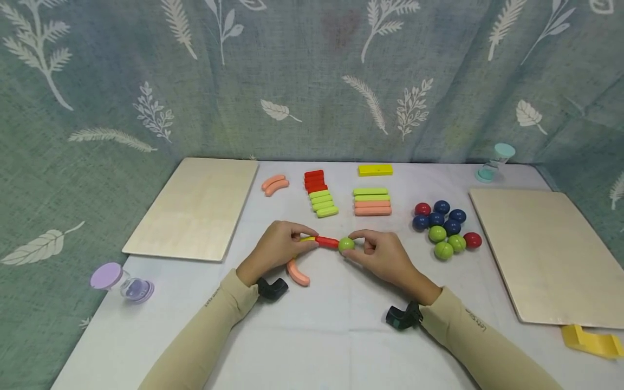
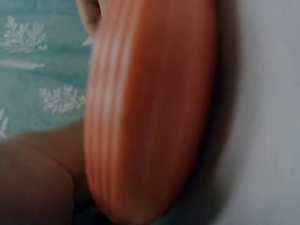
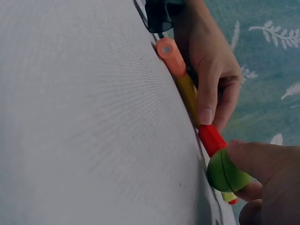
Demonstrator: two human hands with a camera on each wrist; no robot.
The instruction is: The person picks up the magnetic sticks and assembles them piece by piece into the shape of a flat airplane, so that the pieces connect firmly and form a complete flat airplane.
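In the head view my left hand (image 1: pixel 281 245) pinches the yellow rod (image 3: pixel 187 96) close to where it meets a red rod (image 1: pixel 326 242). My right hand (image 1: pixel 382 253) holds a green ball (image 1: pixel 346 245) between thumb and fingertips, and the ball is right at the red rod's other end. A curved orange rod (image 1: pixel 297 273) extends from the yellow rod toward my body; its round end has a small grey centre in the right wrist view. That orange rod fills much of the left wrist view, large and blurred. My left fingers hide part of the yellow rod.
Behind my hands lie red and lime rods (image 1: pixel 322 200), lime and orange rods (image 1: pixel 372 205), a yellow block (image 1: pixel 375 170) and curved orange pieces (image 1: pixel 275 185). Several balls (image 1: pixel 436 219) sit right. Wooden boards (image 1: pixel 195 208) flank both sides; sandglasses (image 1: pixel 492 165) and a yellow piece (image 1: pixel 592 342) stand near the edges.
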